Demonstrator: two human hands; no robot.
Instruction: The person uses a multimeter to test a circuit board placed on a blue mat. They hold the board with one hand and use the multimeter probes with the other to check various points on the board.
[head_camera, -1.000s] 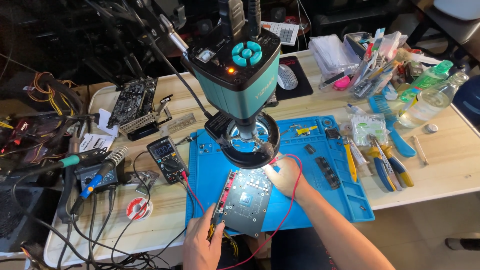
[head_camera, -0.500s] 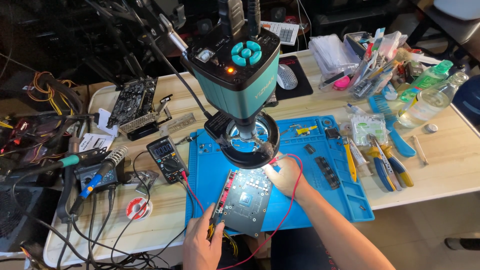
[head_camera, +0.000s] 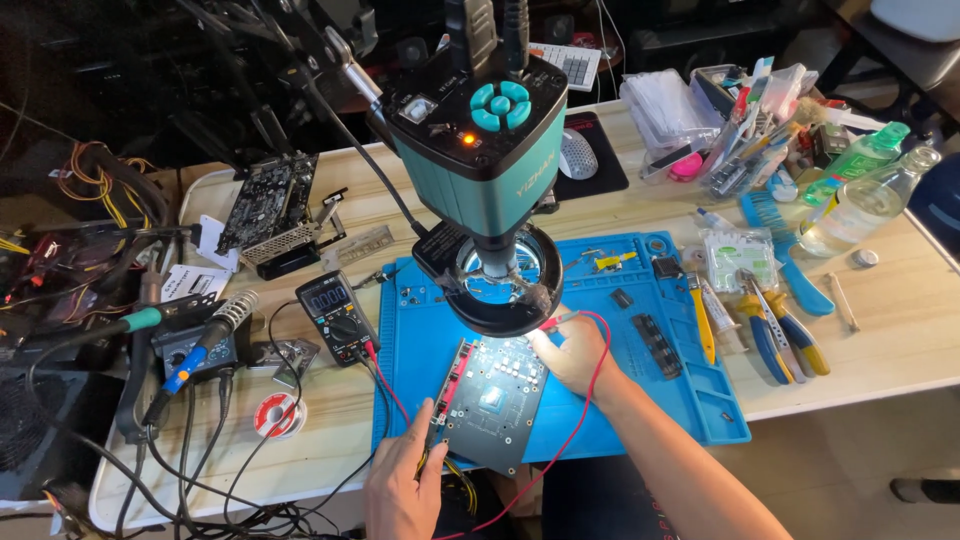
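The circuit board (head_camera: 493, 403) lies flat on the blue mat (head_camera: 690, 390), just in front of the microscope ring light (head_camera: 500, 290); it looks light, stiff and fragile, so you should take it by the bare edges only. Your left hand (head_camera: 402, 487) pinches a probe (head_camera: 428, 452) at the board's near-left edge; your right hand (head_camera: 572, 352) grasps the red probe (head_camera: 556, 322) at its far-right corner.

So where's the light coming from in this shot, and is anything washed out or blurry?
Head view: the ring light under the microscope throws a bright pool onto the top of the circuit board and the right hand, whose fingers look washed out. The ring's glass shows glare. The far left edge is dark. The frame is sharp, though the desk edges bow slightly from the wide lens.
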